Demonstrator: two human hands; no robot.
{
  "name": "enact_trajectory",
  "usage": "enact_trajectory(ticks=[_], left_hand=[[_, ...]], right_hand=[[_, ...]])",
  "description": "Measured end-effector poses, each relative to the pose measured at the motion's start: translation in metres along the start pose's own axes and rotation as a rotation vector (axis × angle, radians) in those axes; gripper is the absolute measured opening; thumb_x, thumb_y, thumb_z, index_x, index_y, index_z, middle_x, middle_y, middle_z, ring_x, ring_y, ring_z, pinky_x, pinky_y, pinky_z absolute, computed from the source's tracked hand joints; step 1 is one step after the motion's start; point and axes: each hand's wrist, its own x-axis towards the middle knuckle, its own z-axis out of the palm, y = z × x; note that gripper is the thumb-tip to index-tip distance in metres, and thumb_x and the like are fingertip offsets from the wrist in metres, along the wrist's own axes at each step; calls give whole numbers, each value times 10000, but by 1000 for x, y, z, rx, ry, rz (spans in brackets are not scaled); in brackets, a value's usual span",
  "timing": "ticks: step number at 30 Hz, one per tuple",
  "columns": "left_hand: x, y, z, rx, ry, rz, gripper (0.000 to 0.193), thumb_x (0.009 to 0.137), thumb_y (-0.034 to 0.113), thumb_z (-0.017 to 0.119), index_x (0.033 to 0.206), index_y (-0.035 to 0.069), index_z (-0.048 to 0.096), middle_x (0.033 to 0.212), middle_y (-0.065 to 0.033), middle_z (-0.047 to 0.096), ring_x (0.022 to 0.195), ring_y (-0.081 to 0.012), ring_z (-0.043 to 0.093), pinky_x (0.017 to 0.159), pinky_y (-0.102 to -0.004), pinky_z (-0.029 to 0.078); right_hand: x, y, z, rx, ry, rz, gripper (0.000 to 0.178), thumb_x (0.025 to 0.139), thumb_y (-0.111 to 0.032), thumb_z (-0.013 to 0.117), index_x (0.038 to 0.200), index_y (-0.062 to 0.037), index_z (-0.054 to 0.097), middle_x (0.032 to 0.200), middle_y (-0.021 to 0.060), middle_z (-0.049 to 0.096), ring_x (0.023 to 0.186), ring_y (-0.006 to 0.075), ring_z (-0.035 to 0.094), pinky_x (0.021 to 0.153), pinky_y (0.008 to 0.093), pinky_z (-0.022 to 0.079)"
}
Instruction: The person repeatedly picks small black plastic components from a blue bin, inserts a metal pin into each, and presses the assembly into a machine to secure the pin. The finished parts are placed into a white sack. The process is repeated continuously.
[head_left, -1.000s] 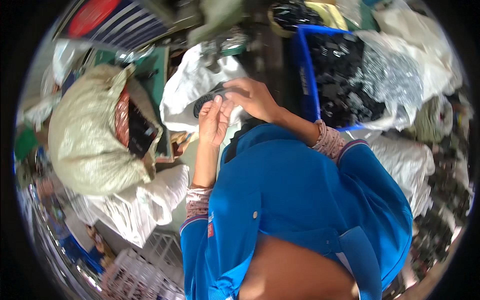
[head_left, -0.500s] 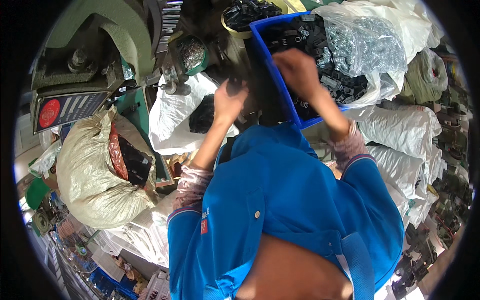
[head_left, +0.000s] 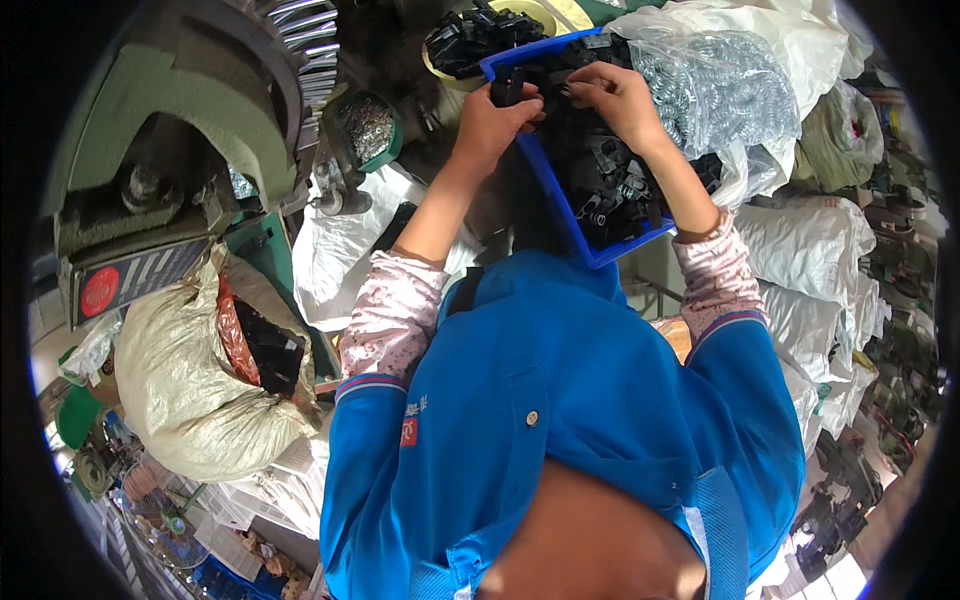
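1 black part (head_left: pixel 507 88) in the left hand (head_left: pixel 490 125), at the edge of the blue bin (head_left: pixel 561 195).
It seems light, stiff, maybe slippery: best held by its 2 sides. The left hand is wrapped around it; whether the right hand (head_left: pixel 615 105), over the bin, pinches something, I cannot tell.

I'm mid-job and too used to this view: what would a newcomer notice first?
Probably the blue bin of black parts, right of centre near the top, with the right hand over it. At its left wall, the left hand holds a black piece. The green machine fills the upper left.
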Motion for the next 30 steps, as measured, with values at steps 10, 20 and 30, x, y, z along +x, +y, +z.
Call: enact_trajectory(ticks=[10, 20, 30], left_hand=[[-4, 18, 35, 80, -236, -5, 172, 805, 105, 704, 941, 12, 653, 802, -51, 664, 720, -117, 630, 625, -229, 503], [-33, -8, 42, 953, -474, 370, 489, 710, 171, 742, 1166, 101, 578, 1043, -141, 612, 953, -330, 591, 834, -398, 478], [-50, -13, 36, 83, -450, 31, 520, 774, 127, 705, 1250, 36, 517, 1159, -122, 590, 1024, -213, 599, 817, -337, 513]], right_hand=[[-59, -23, -2, 394, 214, 74, 99, 842, -55, 649, 907, 19, 650, 830, 67, 668, 741, 118, 633, 698, 230, 504], [-137, -8, -11, 435, 450, 127, 68, 854, -17, 639, 910, 20, 637, 793, 62, 656, 676, 99, 600, 666, 217, 487], [-162, -11, 11, 579, 456, 152, 188, 876, -37, 612, 1053, 27, 621, 898, 68, 652, 800, 116, 616, 698, 256, 531]])
